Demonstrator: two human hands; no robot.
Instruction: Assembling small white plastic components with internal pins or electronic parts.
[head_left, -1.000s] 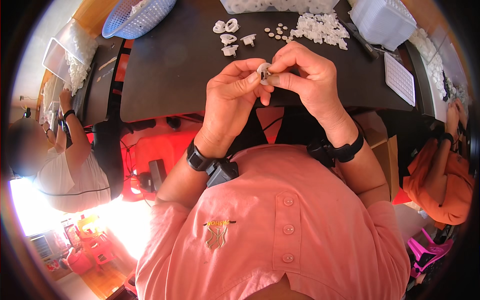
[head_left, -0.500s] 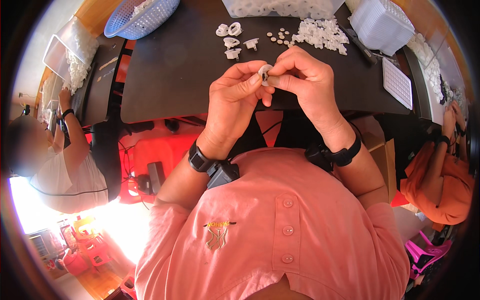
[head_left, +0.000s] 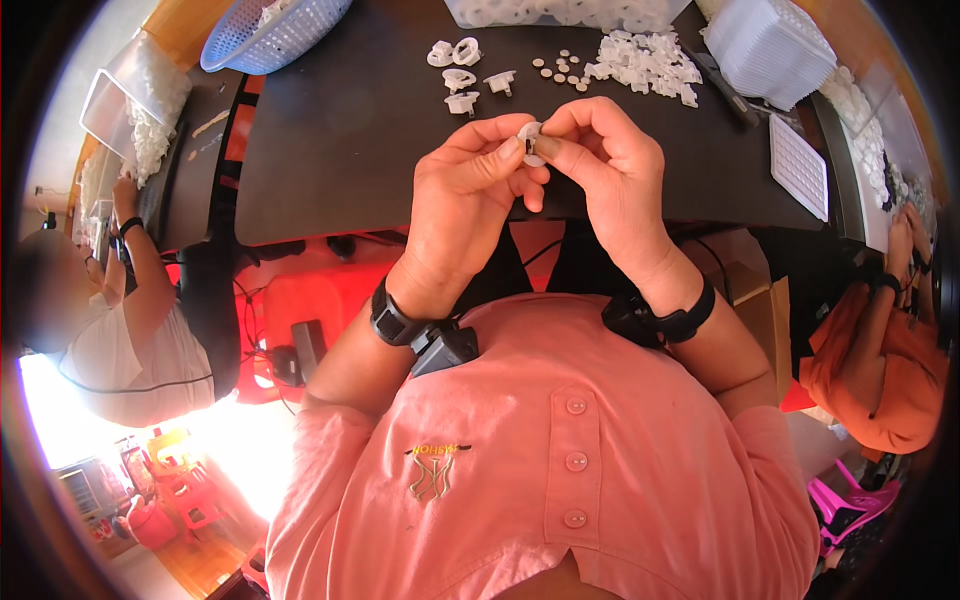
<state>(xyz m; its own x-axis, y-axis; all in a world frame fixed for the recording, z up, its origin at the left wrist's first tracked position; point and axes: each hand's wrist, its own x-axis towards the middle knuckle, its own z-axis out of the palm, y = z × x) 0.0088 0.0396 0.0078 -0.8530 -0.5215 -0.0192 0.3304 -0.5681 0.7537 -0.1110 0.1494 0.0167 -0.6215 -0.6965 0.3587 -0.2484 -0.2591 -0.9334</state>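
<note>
A small round white plastic part (head_left: 529, 152) is held up over the table's near edge, between both hands. My left hand (head_left: 470, 175) pinches it by thumb and fingers on its left side. From the right, the thumb and forefinger of my right hand (head_left: 605, 160) press on the same part; whether they also hold a smaller piece is hidden. Beyond the hands lie several similar white plastic parts (head_left: 460, 80). To their right are several small round discs (head_left: 562, 72) and a heap of small white plastic pieces (head_left: 648, 66).
On the dark table (head_left: 340, 150) stand a blue basket (head_left: 270, 45) at far left and a clear bin of white rings (head_left: 570, 12) at the back. Stacked white trays (head_left: 770, 50) and a flat white tray (head_left: 798, 167) lie right. A person (head_left: 150, 330) works left, another (head_left: 870, 370) right.
Both hands stay at nearly the same place with the white part between them. The part appears slightly turned, and the view has shifted a little.
</note>
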